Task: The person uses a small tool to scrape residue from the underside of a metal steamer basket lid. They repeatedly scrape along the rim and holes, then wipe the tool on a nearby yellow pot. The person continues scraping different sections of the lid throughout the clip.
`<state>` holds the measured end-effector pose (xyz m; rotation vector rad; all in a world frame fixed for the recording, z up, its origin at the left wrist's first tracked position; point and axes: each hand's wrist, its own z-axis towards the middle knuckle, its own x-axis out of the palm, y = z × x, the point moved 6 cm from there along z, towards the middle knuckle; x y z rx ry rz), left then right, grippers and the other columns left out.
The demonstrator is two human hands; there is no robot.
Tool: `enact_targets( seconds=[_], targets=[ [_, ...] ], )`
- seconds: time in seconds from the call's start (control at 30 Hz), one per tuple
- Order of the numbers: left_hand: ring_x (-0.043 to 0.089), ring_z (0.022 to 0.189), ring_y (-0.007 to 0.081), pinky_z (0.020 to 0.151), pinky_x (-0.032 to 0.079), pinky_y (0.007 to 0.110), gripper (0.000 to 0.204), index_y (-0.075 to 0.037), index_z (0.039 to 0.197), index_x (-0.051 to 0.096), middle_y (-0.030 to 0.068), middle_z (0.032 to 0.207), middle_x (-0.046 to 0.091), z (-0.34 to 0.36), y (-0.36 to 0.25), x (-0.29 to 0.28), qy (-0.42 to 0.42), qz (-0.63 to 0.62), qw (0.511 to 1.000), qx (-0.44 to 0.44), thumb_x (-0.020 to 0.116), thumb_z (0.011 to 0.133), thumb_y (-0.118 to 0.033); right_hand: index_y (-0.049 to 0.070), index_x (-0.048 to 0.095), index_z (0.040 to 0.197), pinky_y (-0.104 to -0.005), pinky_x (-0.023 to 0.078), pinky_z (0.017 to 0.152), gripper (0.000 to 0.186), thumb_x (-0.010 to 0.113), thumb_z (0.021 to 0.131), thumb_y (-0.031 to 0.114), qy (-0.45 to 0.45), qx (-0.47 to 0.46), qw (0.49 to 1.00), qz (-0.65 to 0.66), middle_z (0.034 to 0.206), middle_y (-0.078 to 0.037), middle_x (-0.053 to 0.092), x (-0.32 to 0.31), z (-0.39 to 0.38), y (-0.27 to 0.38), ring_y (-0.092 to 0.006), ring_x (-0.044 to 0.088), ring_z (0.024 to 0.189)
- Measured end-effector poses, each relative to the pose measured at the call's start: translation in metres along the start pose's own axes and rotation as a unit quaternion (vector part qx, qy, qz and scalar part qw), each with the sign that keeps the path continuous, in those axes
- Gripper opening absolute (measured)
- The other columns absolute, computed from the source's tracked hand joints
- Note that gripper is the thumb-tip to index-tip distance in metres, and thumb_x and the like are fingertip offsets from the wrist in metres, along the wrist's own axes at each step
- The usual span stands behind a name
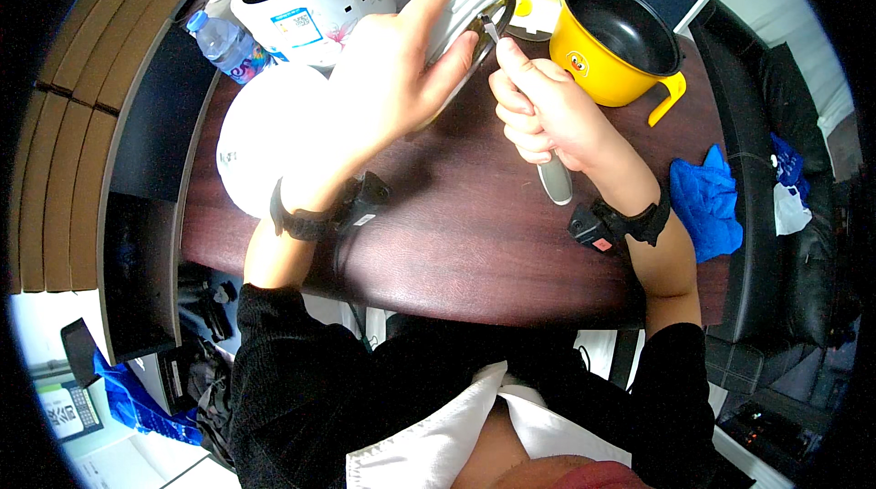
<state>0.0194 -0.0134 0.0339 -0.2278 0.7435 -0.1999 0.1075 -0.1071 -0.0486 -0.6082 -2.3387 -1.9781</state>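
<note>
My left hand [397, 69] is closed on the rim of a white, round, lid-like part [470, 5], held up on edge above the table, its dark inner side partly showing. In my right fist [547, 110] is a grey-handled tool [555, 181]. Its narrow metal end points up at the inner side of the white part; I cannot tell whether they touch. A large white rounded piece [260, 138], washed out by glare, lies under and left of my left hand. Behind it stands a white rice cooker body [310, 1] with a dark inside and a blue label.
A yellow pot [593, 56] with a black inside and a side handle stands at the back right, near a clear lid [538, 31]. A blue cloth [707, 202] lies at the right edge of the brown table [438, 243]. A water bottle [224, 42] is at the far left.
</note>
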Motion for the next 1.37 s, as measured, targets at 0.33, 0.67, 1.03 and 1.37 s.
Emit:
enact_targets(
  seconds=[0.33,0.67,1.03,1.37],
  targets=[
    [0.056,0.063,0.0100,0.056,0.043,0.025,0.035,-0.001,0.110,0.058,0.0073,0.076,0.064,0.004,0.005,0.000,0.026,-0.110,0.991,-0.073,0.061,0.087,-0.027,0.012,0.040,0.071,-0.0202,0.026,0.036,0.042,0.034,0.098,0.044,0.166,-0.039,0.976,0.134,0.052,0.008,0.024,0.012,-0.002,0.011,-0.0039,0.025,0.037],
    [0.056,0.061,0.0107,0.053,0.043,0.025,0.034,-0.001,0.111,0.057,0.0098,0.078,0.065,0.003,0.001,0.003,0.021,-0.094,0.994,-0.055,0.061,0.087,-0.024,0.014,0.039,0.075,-0.0192,0.022,0.037,0.037,0.031,0.100,0.041,0.217,-0.005,0.947,0.238,0.054,0.008,0.023,0.017,-0.005,0.010,-0.0035,0.021,0.041],
    [0.056,0.054,0.0121,0.049,0.042,0.026,0.032,-0.002,0.110,0.058,0.0090,0.071,0.064,0.001,0.000,0.005,-0.001,-0.099,0.995,-0.005,0.062,0.086,-0.022,0.017,0.033,0.064,-0.0194,0.016,0.033,0.047,0.033,0.097,0.050,0.153,-0.005,0.971,0.181,0.051,0.009,0.022,0.016,-0.002,0.009,-0.0024,0.018,0.038],
    [0.051,0.042,0.0175,0.042,0.038,0.028,0.035,-0.002,0.111,0.057,0.0088,0.063,0.062,-0.001,-0.002,0.004,0.031,0.003,0.999,0.010,0.065,0.084,-0.021,0.017,0.032,0.062,-0.0174,0.017,0.030,0.048,0.037,0.096,0.051,0.028,-0.031,0.999,0.029,0.050,0.009,0.026,-0.001,0.007,0.005,-0.0011,0.023,0.036]
  ],
)
